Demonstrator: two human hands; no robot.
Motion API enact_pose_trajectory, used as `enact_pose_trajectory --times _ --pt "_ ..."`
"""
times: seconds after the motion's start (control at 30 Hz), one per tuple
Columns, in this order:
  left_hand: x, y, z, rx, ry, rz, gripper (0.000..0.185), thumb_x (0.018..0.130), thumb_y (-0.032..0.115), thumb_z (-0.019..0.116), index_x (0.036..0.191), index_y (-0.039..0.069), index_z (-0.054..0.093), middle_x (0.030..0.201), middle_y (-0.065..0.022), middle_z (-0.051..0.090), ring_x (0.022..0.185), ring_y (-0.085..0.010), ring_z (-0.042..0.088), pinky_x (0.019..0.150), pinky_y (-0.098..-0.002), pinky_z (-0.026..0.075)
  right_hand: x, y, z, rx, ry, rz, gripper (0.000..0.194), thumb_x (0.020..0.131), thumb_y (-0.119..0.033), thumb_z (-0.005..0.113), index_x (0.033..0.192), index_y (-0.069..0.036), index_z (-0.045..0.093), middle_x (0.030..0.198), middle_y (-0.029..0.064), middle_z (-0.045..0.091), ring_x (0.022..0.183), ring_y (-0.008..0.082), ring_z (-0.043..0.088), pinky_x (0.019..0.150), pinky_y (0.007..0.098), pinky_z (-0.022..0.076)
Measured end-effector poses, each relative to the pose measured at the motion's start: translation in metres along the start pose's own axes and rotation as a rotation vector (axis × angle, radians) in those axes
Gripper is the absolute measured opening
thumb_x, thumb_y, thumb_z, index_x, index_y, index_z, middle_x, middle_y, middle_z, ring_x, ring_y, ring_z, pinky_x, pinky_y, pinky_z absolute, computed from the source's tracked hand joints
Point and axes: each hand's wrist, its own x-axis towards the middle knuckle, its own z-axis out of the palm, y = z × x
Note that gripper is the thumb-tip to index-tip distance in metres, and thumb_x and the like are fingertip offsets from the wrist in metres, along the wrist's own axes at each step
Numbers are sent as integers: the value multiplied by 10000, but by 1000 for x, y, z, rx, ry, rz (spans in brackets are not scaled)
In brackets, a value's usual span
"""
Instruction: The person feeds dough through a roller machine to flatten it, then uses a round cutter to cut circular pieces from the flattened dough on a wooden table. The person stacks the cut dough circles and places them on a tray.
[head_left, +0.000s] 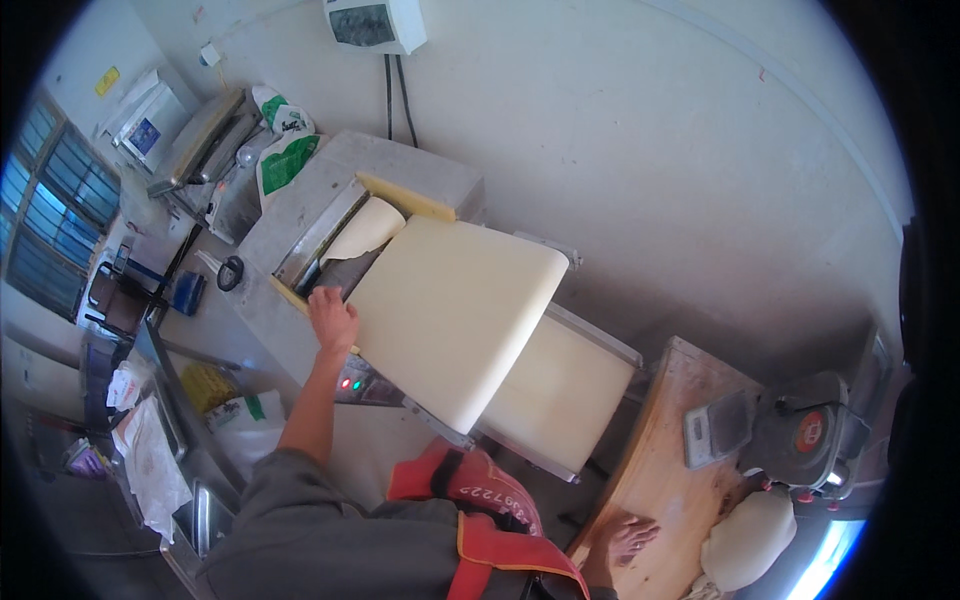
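A dough sheeter with a metal housing (300, 187) stands before me, with a cream upper conveyor belt (457, 307) sloping away from its rollers. One piece of pale sheet dough (367, 229) lies in the roller opening. My left hand (334, 319) is at the near end of that opening, by the yellow side guide (292, 296), fingers bent; whether it grips the guide is unclear. Below the upper belt is a lower belt (562, 382). My right hand (634, 536) rests on the wooden tabletop (652, 480) at lower right, fingers spread, holding nothing. A pale dough mass (750, 540) lies beyond it.
A digital scale (716, 427) and a dark machine with a round orange label (806, 431) stand on the right. Red and green lights (351, 385) glow on the sheeter's panel. Bags (289, 165), trays (199, 142) and a black-handled tool (229, 274) are at left.
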Motion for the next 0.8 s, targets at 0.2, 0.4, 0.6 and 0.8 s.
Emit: enact_pose_trajectory --times 0.2,0.4,0.6,0.8 --pt "37 36 39 -80 -267 -49 632 899 291 727 1435 24 527 1550 -257 401 1439 -426 383 1149 -559 367 -2 -5 -18 3 -56 -9 645 1050 -430 368 1607 -106 332 1676 142 316 1540 334 317 1199 545 318" --pt "48 61 72 -94 -346 80 656 967 374 650 1488 14 478 1579 -268 376 1467 -432 354 1202 -551 309 -1 2 11 38 -15 -14 651 1050 -420 394 1595 -66 351 1661 185 328 1533 365 318 1218 544 294" --pt "15 121 55 -281 -351 156 616 976 401 634 1395 -39 534 1440 -269 520 1354 -440 469 1155 -540 349 19 -35 -44 162 -122 -139 593 997 -338 533 1513 -50 480 1611 206 403 1508 372 356 1191 515 353" --pt "-35 208 -22 -374 -245 283 552 955 331 689 1333 -53 571 1390 -269 558 1306 -434 508 1128 -518 381 -45 -247 -160 1154 -270 -648 433 882 47 640 1308 -20 620 1381 129 596 1214 311 623 1007 425 525"
